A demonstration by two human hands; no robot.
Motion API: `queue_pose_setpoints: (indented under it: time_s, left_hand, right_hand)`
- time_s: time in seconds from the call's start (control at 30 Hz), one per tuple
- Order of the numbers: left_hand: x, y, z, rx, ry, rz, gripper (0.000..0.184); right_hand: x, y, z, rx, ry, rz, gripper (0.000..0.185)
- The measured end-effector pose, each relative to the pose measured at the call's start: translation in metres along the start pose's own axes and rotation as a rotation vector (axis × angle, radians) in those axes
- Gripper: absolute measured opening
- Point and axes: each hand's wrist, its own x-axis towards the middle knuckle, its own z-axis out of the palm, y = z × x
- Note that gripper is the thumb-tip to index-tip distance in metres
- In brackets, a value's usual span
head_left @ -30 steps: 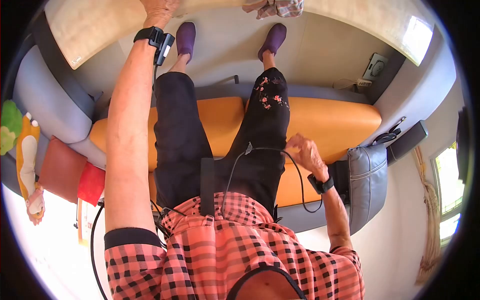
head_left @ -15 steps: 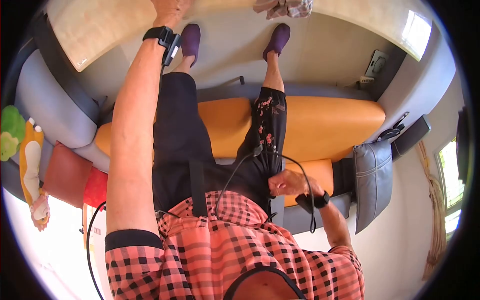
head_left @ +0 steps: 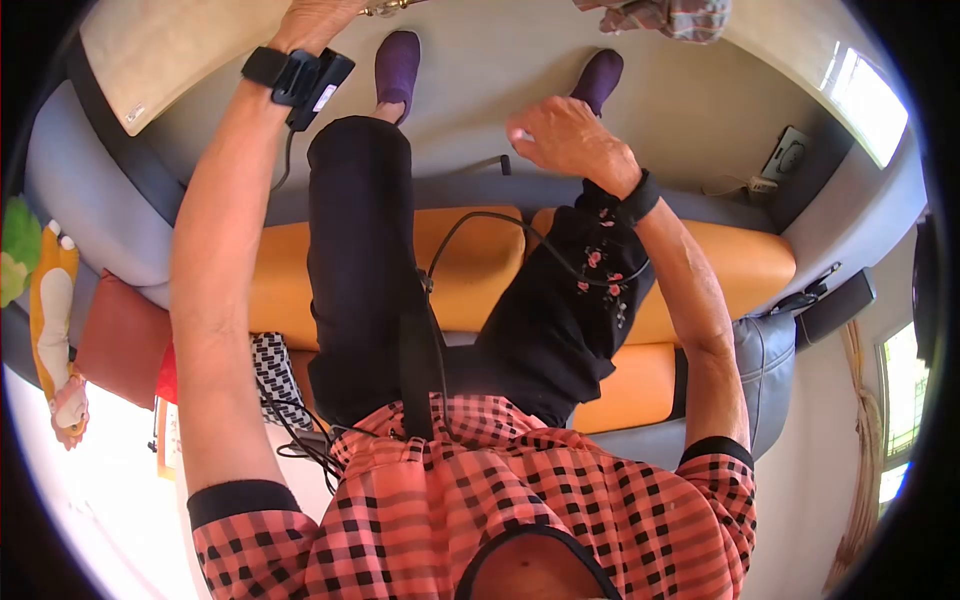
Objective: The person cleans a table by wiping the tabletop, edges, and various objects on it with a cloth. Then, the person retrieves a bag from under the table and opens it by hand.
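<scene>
My left hand (head_left: 318,22) reaches to the top edge of the view, over the pale table, and its fingers are cut off by the frame. Beside it a shiny metal object (head_left: 385,8) shows only in part, and I cannot tell whether the hand touches it. My right hand (head_left: 572,138) is raised above my right knee, its fingers curled in. A small pale spot shows at its fingertips, too small to name. A crumpled checked cloth (head_left: 665,18) lies at the table edge, beyond my right hand and apart from it.
The pale table (head_left: 130,75) curves across the top. I sit on an orange and grey sofa (head_left: 700,265). A black cable (head_left: 480,215) loops over my lap. Grey cushion (head_left: 765,370) at right; red-brown cushion (head_left: 125,340) and plush toy (head_left: 55,310) at left. Purple shoes (head_left: 397,70) rest on the floor.
My right hand has risen from beside my hip to above my right knee. My left hand has shifted slightly left. The metal object now shows at the top, and my legs have shifted.
</scene>
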Motion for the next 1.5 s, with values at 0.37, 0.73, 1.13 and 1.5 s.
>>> queue_pose_setpoints:
  time_s: [0.37, 0.73, 1.13, 1.5]
  left_hand:
    - [-0.002, -0.001, -0.010, -0.008, -0.067, 0.204, 0.060]
    - [-0.011, 0.003, 0.000, 0.024, 0.093, 0.279, 0.048]
    - [-0.017, -0.014, 0.025, 0.053, 0.187, 0.151, 0.046]
    - [-0.017, -0.012, 0.024, 0.075, 0.155, 0.108, 0.047]
  right_hand:
    - [0.044, 0.014, 0.011, 0.243, 0.345, -0.070, 0.014]
    - [0.032, 0.023, 0.002, -0.077, 0.594, -0.129, 0.014]
    - [-0.039, -0.005, 0.029, -0.021, 0.910, -0.124, 0.014]
    - [0.009, 0.000, -0.152, -0.168, 1.356, -0.032, 0.033]
